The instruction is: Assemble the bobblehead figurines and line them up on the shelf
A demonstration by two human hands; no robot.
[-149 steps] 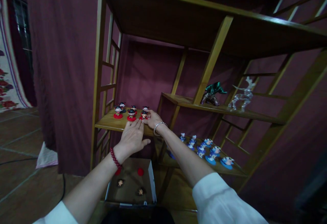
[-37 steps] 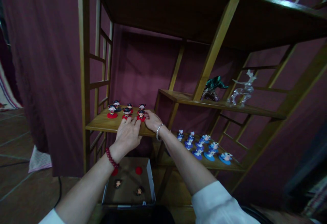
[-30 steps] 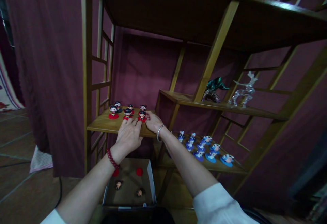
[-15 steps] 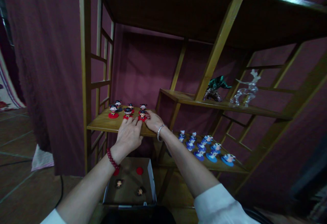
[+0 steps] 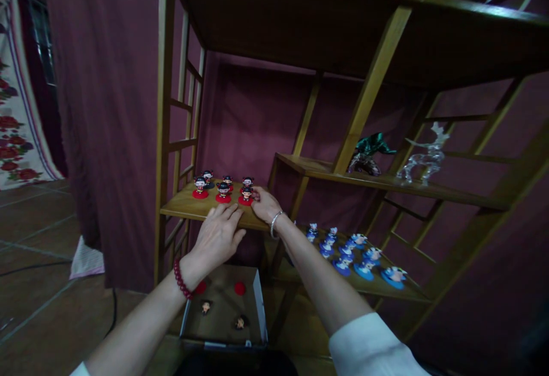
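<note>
Several small black-haired doll figurines (image 5: 223, 190), most with red round bases showing, stand upright in two rows on the wooden shelf (image 5: 180, 207). My right hand (image 5: 266, 205), wearing a silver bangle, has its fingers closed at the right side of the front right figurine (image 5: 246, 195); its thumb is partly hidden. At the shelf's front edge is my left hand (image 5: 218, 237), with a red bead bracelet. Its fingers are stretched out and it holds nothing. Below, an open box (image 5: 261, 307) contains two loose doll heads (image 5: 206, 307) and two red round pieces (image 5: 239, 288).
Blue-based figurines (image 5: 343, 264) stand on the lower right shelf. On the shelf above are a clear deer ornament (image 5: 424, 161) and a dark green ornament (image 5: 371, 153). A wooden upright (image 5: 166, 130) and a dark red curtain (image 5: 103, 135) border the left side.
My left hand has drawn back slightly from the front figurines, its fingertips now nearer the shelf edge. My right hand stays at the front right figurine. The whole view has shifted a little.
</note>
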